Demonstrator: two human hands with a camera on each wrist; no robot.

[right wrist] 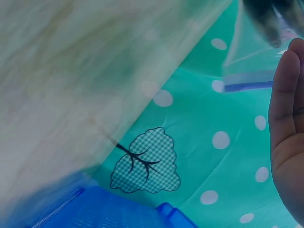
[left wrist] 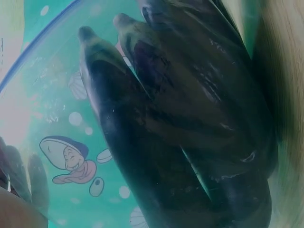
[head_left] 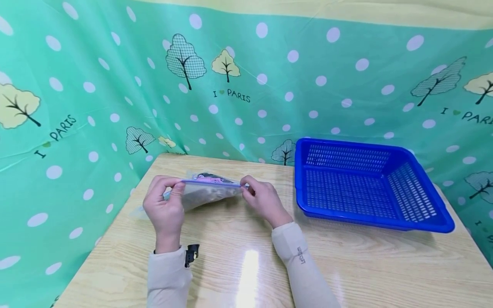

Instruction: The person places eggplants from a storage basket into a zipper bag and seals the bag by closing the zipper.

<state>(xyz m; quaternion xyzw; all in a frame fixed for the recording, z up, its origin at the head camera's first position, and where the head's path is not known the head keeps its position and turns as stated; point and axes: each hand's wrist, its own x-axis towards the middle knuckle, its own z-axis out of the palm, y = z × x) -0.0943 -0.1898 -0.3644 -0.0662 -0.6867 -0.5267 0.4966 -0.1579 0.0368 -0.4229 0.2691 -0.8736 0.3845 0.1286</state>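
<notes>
A clear zip-lock bag point(head_left: 208, 194) with a blue zip strip stands over the left part of the table, its top edge stretched between both hands. My left hand point(head_left: 165, 205) pinches the strip's left end between thumb and fingers. At the right end, my right hand point(head_left: 263, 199) pinches the same strip with thumb and forefinger. Inside, the left wrist view shows several long, dark eggplants point(left wrist: 128, 128) lying side by side, stem ends upward. A printed cartoon figure shows on the bag. In the right wrist view the blue zip strip point(right wrist: 247, 87) runs beside the right fingers point(right wrist: 286, 80).
To the right of the hands is a blue plastic basket point(head_left: 302, 188) with slotted walls. Both stand on a light wooden table point(head_left: 223, 252). A green dotted cloth point(head_left: 327, 55) hangs behind and along the left side of the table.
</notes>
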